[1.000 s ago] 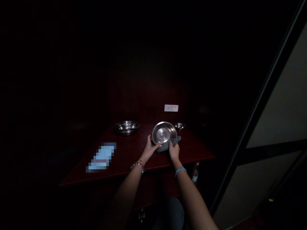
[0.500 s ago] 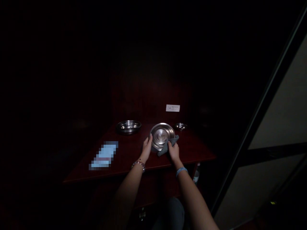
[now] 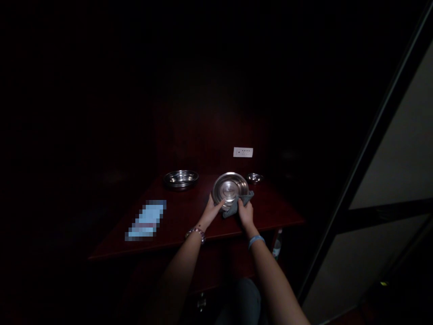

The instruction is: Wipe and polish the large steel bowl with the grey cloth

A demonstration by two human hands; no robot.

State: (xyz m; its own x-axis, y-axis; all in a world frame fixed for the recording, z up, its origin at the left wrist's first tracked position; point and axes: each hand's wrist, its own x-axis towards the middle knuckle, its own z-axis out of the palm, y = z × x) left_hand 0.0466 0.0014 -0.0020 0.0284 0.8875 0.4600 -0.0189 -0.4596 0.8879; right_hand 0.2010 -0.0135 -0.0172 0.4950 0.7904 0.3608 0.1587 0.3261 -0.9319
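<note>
Steel bowl [image 3: 227, 181] tilts over the counter [image 3: 186, 214], your left hand [image 3: 210, 212] clasping one side, your right hand [image 3: 246, 214] pinching grey cloth [image 3: 231, 209] against it; a slack left grip could let it slip.

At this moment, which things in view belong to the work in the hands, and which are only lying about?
In use:
tilted metal bowl, in the left hand
grey cloth, in the right hand

Apparently just lying about:
metal dishware at left
small bowl
pixelated blue item
bottle
</note>
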